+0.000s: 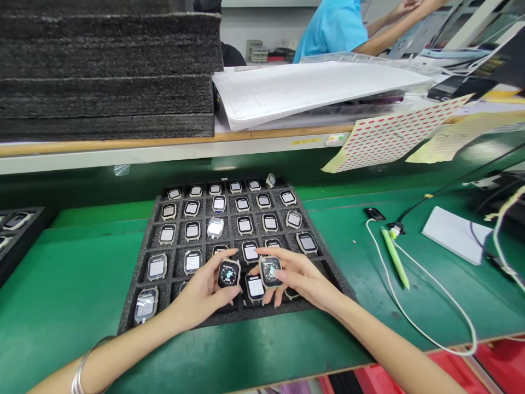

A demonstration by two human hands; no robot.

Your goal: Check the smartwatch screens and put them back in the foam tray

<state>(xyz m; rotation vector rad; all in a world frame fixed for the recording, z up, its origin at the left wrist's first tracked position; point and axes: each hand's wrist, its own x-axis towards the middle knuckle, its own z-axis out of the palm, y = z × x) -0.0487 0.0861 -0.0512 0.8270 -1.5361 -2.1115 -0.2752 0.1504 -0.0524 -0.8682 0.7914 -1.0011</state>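
Observation:
My left hand [205, 289] grips a smartwatch case [228, 273] without a strap, its dark screen lit with a round dial. In my right hand [298, 276] is a similar watch [270, 271], its lit face turned up and one finger over its right edge. Both hands hover over the front part of a black foam tray [241, 314]. The tray's compartments hold many more watches, most with pale lit screens, such as one watch [255, 287] lying between my hands. My hands and forearms hide some front compartments.
A second foam tray [25, 241] sits at the left edge. To the right lie a green pen [396, 260], a white cable [430, 279] and white paper [457, 234]. Stacked black foam [109, 76] and paper sheets [320, 87] occupy the shelf. Beyond it, a person in a blue shirt [332, 30] works.

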